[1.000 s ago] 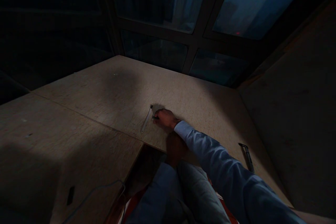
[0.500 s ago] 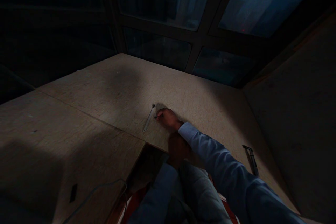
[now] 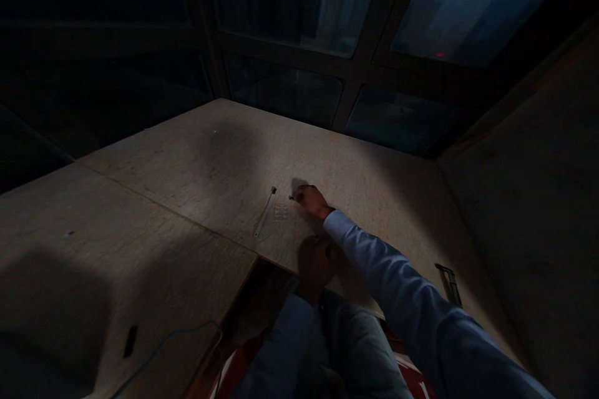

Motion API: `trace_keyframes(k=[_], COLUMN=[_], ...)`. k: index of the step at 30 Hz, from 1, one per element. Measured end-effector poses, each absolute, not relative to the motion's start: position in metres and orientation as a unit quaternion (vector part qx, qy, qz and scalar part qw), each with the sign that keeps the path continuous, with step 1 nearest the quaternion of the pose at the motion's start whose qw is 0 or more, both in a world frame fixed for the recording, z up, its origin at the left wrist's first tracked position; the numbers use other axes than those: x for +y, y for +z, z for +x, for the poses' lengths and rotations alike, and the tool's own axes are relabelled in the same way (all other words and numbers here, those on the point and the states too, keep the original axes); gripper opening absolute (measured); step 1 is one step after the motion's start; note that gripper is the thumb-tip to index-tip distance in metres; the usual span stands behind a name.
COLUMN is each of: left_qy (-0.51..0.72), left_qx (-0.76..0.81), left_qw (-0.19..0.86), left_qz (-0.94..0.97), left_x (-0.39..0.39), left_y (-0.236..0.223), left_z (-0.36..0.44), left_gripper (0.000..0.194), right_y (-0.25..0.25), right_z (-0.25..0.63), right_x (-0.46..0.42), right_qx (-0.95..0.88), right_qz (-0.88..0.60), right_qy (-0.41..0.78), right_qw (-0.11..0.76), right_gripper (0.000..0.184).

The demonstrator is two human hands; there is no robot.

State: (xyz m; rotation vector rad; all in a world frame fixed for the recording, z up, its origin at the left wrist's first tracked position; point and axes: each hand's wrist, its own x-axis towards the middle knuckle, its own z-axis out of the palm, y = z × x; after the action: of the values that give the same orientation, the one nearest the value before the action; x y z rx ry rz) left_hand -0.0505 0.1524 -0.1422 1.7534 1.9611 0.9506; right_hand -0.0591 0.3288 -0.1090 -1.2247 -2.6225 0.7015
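Observation:
My right hand [image 3: 312, 199] is closed low over the tabletop [image 3: 196, 165]. A small dark tip [image 3: 291, 197] pokes out from its pinched fingertips; its kind does not show. Just left of and nearer than those fingers lies a small pale grid-like patch [image 3: 281, 212], drawn or clear, I cannot tell which. Beside the patch rests a slim light-coloured stick with a small dark head [image 3: 265, 212]. My left hand [image 3: 316, 262] is curled shut near the table's front edge, below my right wrist. Whatever it may hold is hidden.
A dark angled tool [image 3: 450, 283] lies at the right. A cable [image 3: 173, 333] loops over the front left, beside a dark slot-like strip [image 3: 130, 341]. The table has a dark cut-out [image 3: 259, 290] in front. Window frames [image 3: 346, 96] border the back; a wall [image 3: 524, 199] stands right.
My right hand has moved a little right and away from the stick, uncovering the grid-like patch. My left hand stays about where it was.

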Motion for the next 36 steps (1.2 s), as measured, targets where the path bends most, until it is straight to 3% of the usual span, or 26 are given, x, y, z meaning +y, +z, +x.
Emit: trace_keyframes(k=[10, 18, 25, 30, 33, 36], left_qy=[0.354, 0.389, 0.419, 0.387, 0.343, 0.299], left_qx=[0.698, 0.713, 0.718, 0.724, 0.746, 0.778], left_qw=[0.154, 0.139, 0.013, -0.003, -0.016, -0.016], left_qz=[0.604, 0.567, 0.556, 0.571, 0.57, 0.552], left_x=[0.156, 0.16, 0.168, 0.175, 0.178, 0.18], left_y=[-0.148, -0.148, -0.155, -0.158, -0.159, -0.156], left_z=[-0.048, -0.05, -0.055, -0.069, -0.082, -0.094], left_gripper=[0.014, 0.014, 0.021, 0.034, 0.04, 0.043], right_y=[-0.106, -0.104, -0.096, -0.103, -0.115, -0.126], right_z=[-0.036, 0.078, 0.212, 0.3, 0.335, 0.349], right_x=[0.317, 0.264, 0.187, 0.157, 0.152, 0.15], right_qx=[-0.837, -0.807, -0.753, -0.661, -0.601, -0.598], right_qz=[-0.406, -0.403, -0.476, -0.585, -0.662, -0.699], right_qy=[0.332, 0.37, 0.315, 0.225, 0.192, 0.225], right_qw=[0.153, 0.224, 0.328, 0.412, 0.404, 0.321], right_gripper=[0.022, 0.025, 0.034, 0.042, 0.057, 0.069])
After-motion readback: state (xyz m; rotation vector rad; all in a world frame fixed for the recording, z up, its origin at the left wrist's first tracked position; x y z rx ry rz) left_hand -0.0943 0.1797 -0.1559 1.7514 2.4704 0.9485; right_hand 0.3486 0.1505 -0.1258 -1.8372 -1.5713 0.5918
